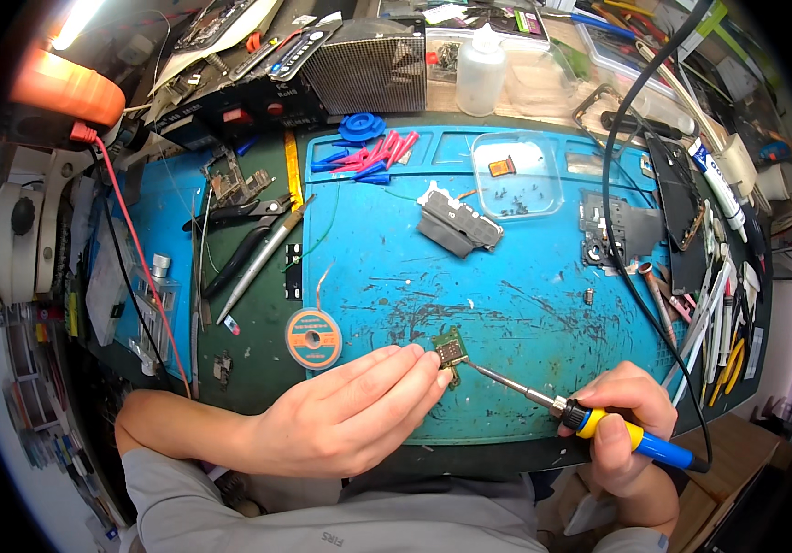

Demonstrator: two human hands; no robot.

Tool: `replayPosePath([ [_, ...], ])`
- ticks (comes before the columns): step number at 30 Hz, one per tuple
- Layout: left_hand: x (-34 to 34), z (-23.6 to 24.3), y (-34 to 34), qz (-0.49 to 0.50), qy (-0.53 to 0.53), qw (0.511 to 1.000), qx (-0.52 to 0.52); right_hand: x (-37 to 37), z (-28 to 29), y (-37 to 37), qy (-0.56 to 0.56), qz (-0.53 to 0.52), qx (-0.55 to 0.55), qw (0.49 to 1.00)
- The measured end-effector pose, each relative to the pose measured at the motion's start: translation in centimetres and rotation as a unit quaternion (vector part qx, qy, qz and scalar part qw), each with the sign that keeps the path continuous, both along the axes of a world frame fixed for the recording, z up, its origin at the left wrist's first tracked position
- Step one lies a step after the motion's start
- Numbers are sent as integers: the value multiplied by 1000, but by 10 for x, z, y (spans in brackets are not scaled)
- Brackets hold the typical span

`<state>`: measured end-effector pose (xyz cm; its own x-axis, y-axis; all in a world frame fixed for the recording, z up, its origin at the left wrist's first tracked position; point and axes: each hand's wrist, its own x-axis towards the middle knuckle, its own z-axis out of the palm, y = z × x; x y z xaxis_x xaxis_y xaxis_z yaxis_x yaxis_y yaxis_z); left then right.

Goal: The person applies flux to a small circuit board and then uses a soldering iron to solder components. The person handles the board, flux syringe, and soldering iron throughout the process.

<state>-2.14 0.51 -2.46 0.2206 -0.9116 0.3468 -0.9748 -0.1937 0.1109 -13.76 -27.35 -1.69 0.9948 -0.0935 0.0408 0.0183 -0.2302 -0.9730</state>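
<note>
Between the fingertips of my left hand [359,410] is a small green circuit board [452,347] with a dark chip area, raised over the blue mat [368,276]. My right hand [621,424] grips a soldering iron [640,437] by its yellow and blue handle. The iron's thin metal tip points left and reaches the board's right edge; whether it touches, I cannot tell. My left fingers cover the board's left part. A round spool of desoldering braid [313,338] lies beside my left hand, its loose end sticking up.
Behind the board lies a dark phone speaker module [456,221], near a clear tray [517,175] of tiny screws. Pliers [234,249] and tweezers [262,263] lie at the left. The iron's black cable [610,184] loops down the right side, by several hand tools [714,313].
</note>
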Motion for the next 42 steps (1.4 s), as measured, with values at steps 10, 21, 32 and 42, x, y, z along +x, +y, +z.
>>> replayPosePath([
  [10, 1, -3, 2, -9, 24, 1000, -15, 2, 1, 1, -12, 5, 6, 1000],
  [21, 1, 0, 3, -8, 42, 999, -13, 5, 1, 2, -24, 7, -3, 1000],
  [32, 1, 0, 3, 34, 156, 984, -77, 2, -5, 6, -45, -23, 39, 998],
  [42, 0, 4, -14, 78, 127, 986, -71, 2, -7, 9, -37, -64, 99, 992],
])
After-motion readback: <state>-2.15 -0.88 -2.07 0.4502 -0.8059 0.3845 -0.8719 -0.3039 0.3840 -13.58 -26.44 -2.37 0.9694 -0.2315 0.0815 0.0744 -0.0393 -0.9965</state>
